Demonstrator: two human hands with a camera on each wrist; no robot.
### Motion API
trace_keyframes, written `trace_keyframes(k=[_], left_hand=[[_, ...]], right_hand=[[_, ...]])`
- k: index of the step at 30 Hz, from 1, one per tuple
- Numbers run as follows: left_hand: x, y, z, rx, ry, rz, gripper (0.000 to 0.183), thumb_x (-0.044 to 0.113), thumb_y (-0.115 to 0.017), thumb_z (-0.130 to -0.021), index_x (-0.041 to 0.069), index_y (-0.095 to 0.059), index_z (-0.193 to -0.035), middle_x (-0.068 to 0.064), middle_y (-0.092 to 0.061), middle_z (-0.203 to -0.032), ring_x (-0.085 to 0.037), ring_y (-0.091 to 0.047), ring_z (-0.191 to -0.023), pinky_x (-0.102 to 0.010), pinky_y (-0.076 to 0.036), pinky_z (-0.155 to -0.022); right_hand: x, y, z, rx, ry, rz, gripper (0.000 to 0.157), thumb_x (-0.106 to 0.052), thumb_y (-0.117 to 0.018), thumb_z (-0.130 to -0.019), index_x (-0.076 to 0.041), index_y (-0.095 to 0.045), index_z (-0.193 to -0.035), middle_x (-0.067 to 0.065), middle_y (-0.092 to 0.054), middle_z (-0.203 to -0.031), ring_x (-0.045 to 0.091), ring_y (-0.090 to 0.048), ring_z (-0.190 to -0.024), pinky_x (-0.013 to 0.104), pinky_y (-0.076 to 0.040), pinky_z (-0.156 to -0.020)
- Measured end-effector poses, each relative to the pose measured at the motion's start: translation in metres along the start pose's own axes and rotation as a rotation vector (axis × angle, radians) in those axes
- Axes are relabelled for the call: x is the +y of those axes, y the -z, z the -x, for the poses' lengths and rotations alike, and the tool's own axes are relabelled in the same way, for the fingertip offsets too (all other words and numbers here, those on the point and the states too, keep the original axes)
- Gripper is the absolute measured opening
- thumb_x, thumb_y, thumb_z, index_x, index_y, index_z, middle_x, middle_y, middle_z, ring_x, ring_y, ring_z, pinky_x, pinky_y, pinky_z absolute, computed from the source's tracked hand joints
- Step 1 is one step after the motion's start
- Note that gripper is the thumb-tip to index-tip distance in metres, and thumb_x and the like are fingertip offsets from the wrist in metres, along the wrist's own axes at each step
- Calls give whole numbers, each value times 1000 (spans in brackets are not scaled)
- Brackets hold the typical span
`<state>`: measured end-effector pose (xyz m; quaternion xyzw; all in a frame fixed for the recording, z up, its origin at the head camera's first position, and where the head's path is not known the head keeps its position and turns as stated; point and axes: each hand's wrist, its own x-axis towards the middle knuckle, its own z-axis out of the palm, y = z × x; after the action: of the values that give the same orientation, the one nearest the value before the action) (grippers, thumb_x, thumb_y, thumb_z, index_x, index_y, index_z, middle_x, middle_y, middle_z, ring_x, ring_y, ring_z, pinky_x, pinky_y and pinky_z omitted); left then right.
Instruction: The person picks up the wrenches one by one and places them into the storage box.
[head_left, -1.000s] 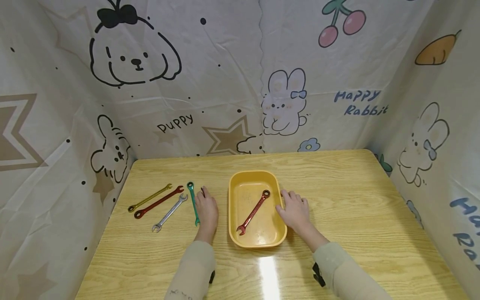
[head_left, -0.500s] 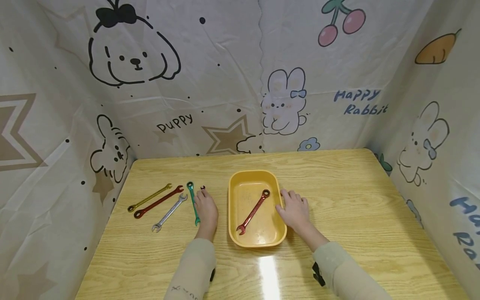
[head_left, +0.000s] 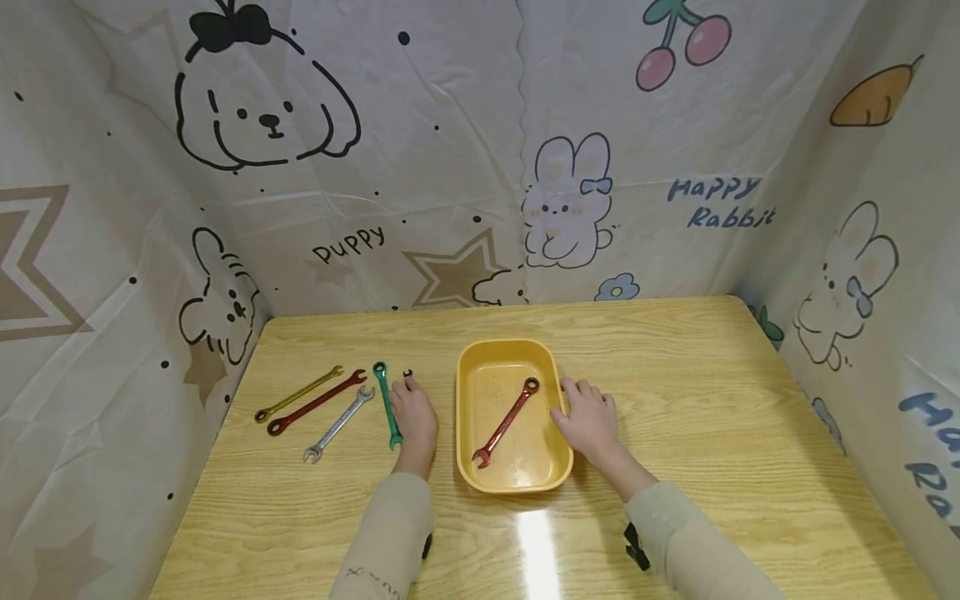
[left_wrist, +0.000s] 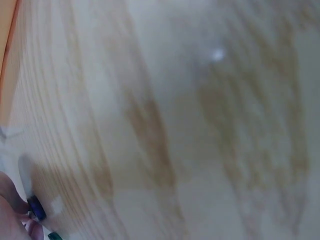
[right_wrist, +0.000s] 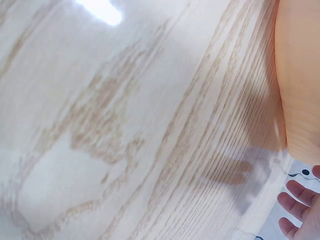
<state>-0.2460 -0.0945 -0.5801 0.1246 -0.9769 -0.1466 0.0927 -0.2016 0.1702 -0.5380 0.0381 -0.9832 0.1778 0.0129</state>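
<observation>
In the head view my left hand (head_left: 415,419) is over the table with fingers bent down around a small dark wrench, mostly hidden; only its open-ended tip (head_left: 408,373) shows past the fingers. In the left wrist view a dark blue-purple piece (left_wrist: 36,207) of it sits between my fingertips. Close on the left lies a green wrench (head_left: 386,404). My right hand (head_left: 590,419) rests at the right rim of a yellow tray (head_left: 464,417), thumb over the rim, other fingers loose outside. Inside the tray lies a red wrench (head_left: 507,422), slanted.
Left of the green wrench lie a silver wrench (head_left: 339,425), a dark red wrench (head_left: 317,403) and a gold wrench (head_left: 300,394), all slanted. The wooden table (head_left: 675,375) is bordered by a printed cloth (head_left: 450,167) at the back and sides.
The dark wrench's tip beyond my left fingers has shifted from a tilted, longer showing piece to a small end lying in front of them. My right hand and the tray stay put.
</observation>
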Motion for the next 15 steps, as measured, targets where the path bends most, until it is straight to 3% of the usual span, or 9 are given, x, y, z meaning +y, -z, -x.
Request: trace_keyframes(k=[6,15], left_hand=[[4,2,0,12,12,-17,36,-6,-44,-90,-10,-48,-126,-34,-42,-110,-40,-42,-99,-44,-43,-85],[6,4,1,-54,39,6,38,-7,-41,-92,-5,-46,-130,-36,-41,-113,-43,-44,-96,-46,-44,-81]], right_hand=[[0,0,-1,0,2,-6,45,-34,-52,-87,-13,-46,-127,15,-52,-116,34,-47,-108,54,-30,-91],[1,-2,-1,-9,-5,2,48,-35,-51,-87,-13,-45,-128,16,-51,-118,35,-46,-109,54,-30,-92]])
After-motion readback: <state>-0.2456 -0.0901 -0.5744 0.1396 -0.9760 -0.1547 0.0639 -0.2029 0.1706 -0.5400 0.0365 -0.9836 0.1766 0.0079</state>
